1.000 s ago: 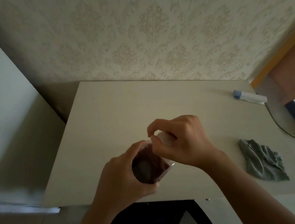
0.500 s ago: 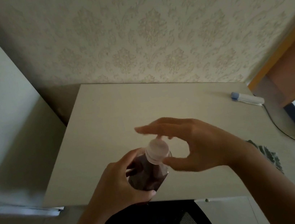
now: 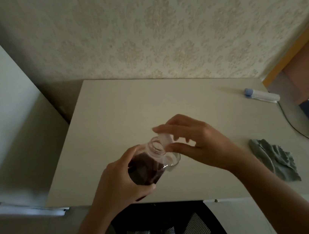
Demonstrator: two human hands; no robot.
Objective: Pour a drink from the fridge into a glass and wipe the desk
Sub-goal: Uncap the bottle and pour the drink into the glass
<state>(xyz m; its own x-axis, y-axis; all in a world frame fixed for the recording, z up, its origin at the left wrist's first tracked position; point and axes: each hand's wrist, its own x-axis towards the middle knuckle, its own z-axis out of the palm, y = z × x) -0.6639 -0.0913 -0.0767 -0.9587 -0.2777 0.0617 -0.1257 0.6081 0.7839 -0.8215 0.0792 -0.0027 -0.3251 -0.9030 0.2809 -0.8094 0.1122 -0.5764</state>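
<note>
Left hand (image 3: 117, 181) gripping tilted bottle (image 3: 147, 167), right hand (image 3: 199, 142) pinching cap (image 3: 165, 138)

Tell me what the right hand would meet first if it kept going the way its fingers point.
The right hand, holding the cap, points left across the desk. The open bottle neck sits right beside it, probably first contact, though depth is unclear.

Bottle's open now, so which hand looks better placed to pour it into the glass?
Left. The left hand already grips the bottle, whose open mouth is right beside the glass. The right hand is busy pinching the cap.
</note>
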